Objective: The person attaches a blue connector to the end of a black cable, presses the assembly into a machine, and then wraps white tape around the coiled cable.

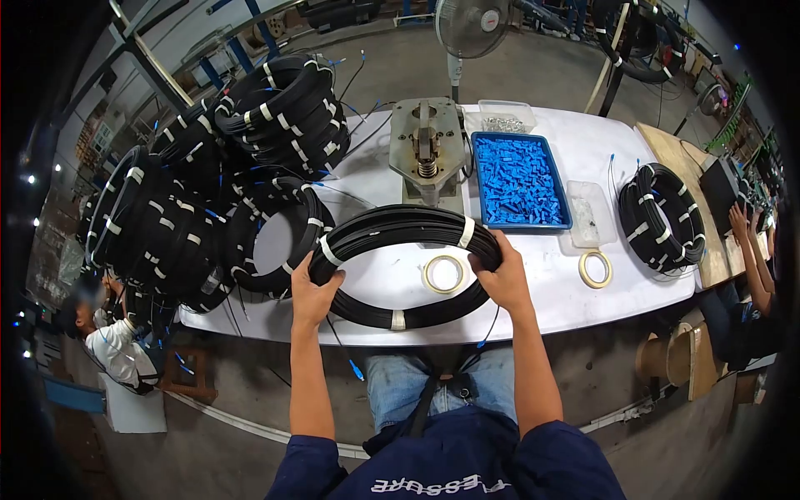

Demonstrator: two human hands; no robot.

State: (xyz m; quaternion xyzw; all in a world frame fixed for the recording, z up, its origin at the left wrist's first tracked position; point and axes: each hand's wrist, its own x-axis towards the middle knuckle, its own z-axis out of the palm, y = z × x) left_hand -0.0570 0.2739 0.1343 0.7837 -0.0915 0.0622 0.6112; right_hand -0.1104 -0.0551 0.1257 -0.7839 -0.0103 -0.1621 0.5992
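Note:
A coil of black cable, bound with white tape bands, is held up at the front edge of the white table. My left hand grips its left side, thumb on the inner edge. On the opposite side my right hand grips the coil in the same way. Two cable ends hang from it, with a blue connector at lower left and another blue connector near my lap. Through the ring shows a roll of tape on the table. Behind the coil stands a metal press.
Stacked black coils crowd the table's left side. A blue tray of small blue parts, a clear plastic box, a second tape roll and another coil are to the right. A fan stands behind. People sit at both sides.

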